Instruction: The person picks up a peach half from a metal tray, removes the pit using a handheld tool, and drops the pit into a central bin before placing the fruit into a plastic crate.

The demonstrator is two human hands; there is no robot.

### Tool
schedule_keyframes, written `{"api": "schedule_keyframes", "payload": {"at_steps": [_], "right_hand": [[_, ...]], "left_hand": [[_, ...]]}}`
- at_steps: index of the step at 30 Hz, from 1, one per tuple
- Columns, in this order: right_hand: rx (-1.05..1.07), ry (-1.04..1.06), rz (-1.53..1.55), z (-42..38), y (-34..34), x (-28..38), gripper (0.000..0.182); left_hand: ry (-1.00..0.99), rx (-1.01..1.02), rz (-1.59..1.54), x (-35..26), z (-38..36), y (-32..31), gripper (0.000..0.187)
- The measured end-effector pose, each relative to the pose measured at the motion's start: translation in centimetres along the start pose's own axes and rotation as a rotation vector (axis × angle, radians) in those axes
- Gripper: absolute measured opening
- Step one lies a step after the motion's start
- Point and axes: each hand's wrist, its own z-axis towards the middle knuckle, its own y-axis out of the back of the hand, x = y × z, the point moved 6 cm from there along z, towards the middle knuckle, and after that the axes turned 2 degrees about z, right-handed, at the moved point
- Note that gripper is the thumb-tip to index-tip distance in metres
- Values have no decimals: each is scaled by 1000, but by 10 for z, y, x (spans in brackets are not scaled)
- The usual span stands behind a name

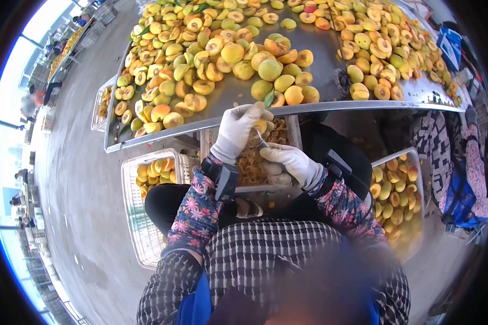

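Note:
My left hand [236, 130], in a white glove, is closed around a yellow peach half [261, 127] just in front of the table's edge. In a matching glove, my right hand [294, 163] grips a small metal pitting tool [261, 144], its tip up at the fruit; the exact shape of the tip is hard to make out. Below both hands stands a crate [291, 130] with wet peach scraps and pits [250, 169] in it. Ahead, the metal table [322, 67] carries heaps of whole and halved peaches [203, 70].
A white basket [141, 214] holding peach halves stands left of my legs. To the right is another crate of peach halves [396, 197]. A co-worker's floral sleeve [474, 162] shows at the far right. Other people and tables line the far left.

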Motion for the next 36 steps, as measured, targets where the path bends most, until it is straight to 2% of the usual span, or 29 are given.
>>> {"api": "schedule_keyframes", "payload": {"at_steps": [1,3,4,6,7,8,10,11,13,14,15,16,18,20,22,25,28,29,30,32,33,36], "right_hand": [[28,-18,-38,-5,-1,1,9],[88,-53,-115,-18,-7,3,13],[-26,-7,-347,-18,4,6,16],[-261,112,-788,-15,33,5,23],[-279,339,-1252,-10,49,4,31],[-324,228,-1360,-8,51,0,32],[-426,-1,-1569,-8,54,-4,33],[-448,57,-1585,-7,55,-5,32],[-447,74,-1603,-7,52,0,32],[-446,80,-1610,-8,51,0,32],[-443,100,-1601,-8,50,1,32],[-442,121,-1593,-8,49,2,32],[-444,142,-1585,-9,50,4,32],[-445,152,-1581,-10,53,2,32],[-453,107,-1561,-10,57,-1,32],[-469,79,-1544,-10,56,1,32],[-467,112,-1552,-11,54,4,33],[-465,134,-1553,-11,54,5,33],[-456,206,-1497,-11,55,6,34],[-422,345,-1381,-10,57,8,34],[-430,471,-1330,-11,50,12,33],[-437,598,-1259,-14,9,36,31]], "left_hand": [[14,-36,213,-7,-2,6,39],[-144,-243,313,-18,-3,52,37],[-225,-352,361,-22,-5,81,36],[-225,-630,887,-33,-21,164,34],[-117,-712,1060,-62,-39,168,33],[-2,-791,1231,-90,-58,167,33],[-198,-917,1611,-85,-59,189,32],[-307,-979,1796,-83,-57,190,32],[-213,-710,1397,-74,-22,165,33],[-354,-569,1293,-67,-3,140,32],[-348,-467,1203,-63,12,108,30],[-413,-382,1229,-57,31,81,29],[-388,-213,1276,-35,69,46,32],[-260,-205,1234,-15,98,28,48],[-112,-223,1335,-5,109,11,59],[-67,-202,1399,3,115,1,64],[-185,-229,1259,-2,109,15,58],[-106,-243,1038,1,108,31,58],[-83,-204,615,22,118,54,51],[-19,-73,-274,18,95,65,42],[71,-83,-482,-1,65,56,42],[39,-16,-513,-6,27,49,45]]}}
